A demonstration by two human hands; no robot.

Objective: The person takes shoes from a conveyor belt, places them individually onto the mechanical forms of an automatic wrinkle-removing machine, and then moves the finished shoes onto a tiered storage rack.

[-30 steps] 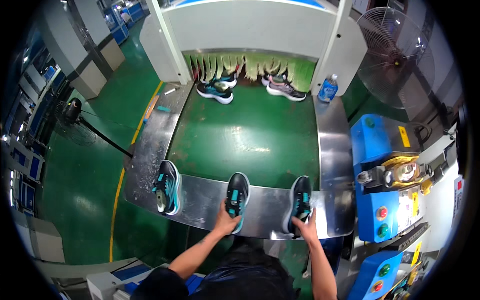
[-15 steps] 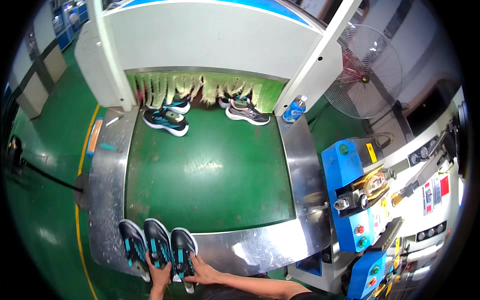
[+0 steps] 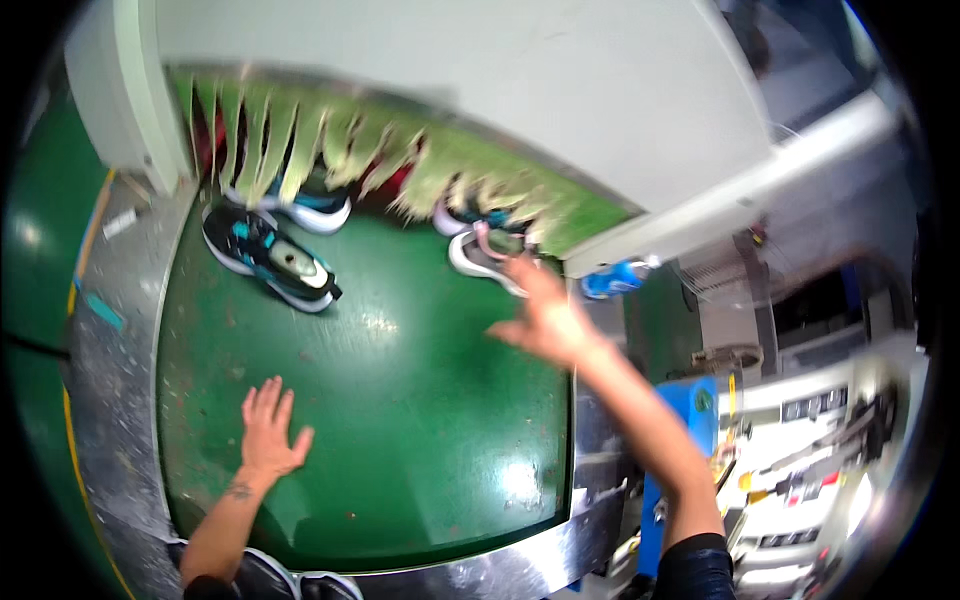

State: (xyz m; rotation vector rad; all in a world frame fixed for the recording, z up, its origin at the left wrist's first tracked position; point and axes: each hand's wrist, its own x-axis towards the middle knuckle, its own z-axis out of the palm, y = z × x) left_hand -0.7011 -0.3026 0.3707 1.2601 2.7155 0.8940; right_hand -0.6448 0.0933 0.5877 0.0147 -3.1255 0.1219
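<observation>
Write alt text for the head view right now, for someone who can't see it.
Over a green conveyor belt, the person's right hand reaches, open, toward a grey-and-pink sneaker at a fringed tunnel curtain, while the left hand rests flat on the belt. A black-and-teal sneaker lies at the far left, a blue bottle to the right.

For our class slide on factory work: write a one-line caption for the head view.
Left hand flat on green conveyor belt; right hand reaches toward grey shoe.

Left hand (image 3: 268, 428) flat, palm down, fingers spread, empty, right hand (image 3: 540, 315) raised, arm extended forward, fingers open, empty
</observation>
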